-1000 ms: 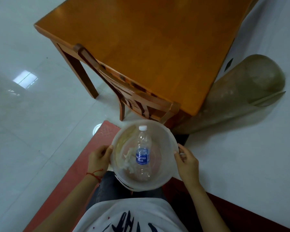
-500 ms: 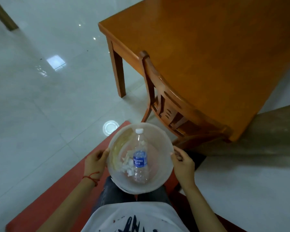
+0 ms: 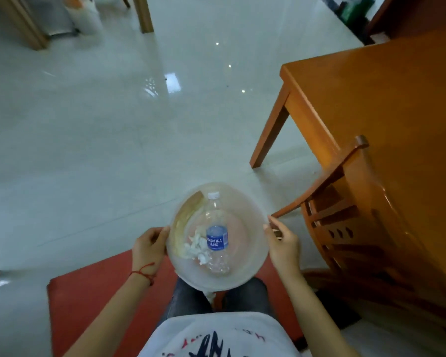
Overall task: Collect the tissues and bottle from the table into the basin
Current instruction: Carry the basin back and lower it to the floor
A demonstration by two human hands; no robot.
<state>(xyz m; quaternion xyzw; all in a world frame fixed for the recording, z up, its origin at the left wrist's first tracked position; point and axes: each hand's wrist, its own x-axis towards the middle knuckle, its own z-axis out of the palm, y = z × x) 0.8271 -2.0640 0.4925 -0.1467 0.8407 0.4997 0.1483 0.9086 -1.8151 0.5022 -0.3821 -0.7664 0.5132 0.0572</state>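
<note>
A translucent round basin (image 3: 245, 274) is held in front of my body, above my legs. Inside it lies a clear plastic bottle (image 3: 216, 235) with a blue label and white cap, cap pointing away from me. Crumpled white tissues (image 3: 196, 249) rest beside the bottle on its left. My left hand (image 3: 150, 243) grips the basin's left rim, and my right hand (image 3: 283, 244) grips its right rim. The orange wooden table (image 3: 386, 104) stands to the right with a bare top.
A wooden chair (image 3: 350, 228) is tucked against the table, close to my right hand. A red mat (image 3: 93, 302) lies under my feet. Glossy pale floor tiles (image 3: 113, 137) spread to the left and ahead. Furniture legs (image 3: 143, 14) stand far back.
The view has swung left: table and chair have shifted to the right side of the frame, and more floor shows. Both hands still hold the basin with bottle and tissues inside.
</note>
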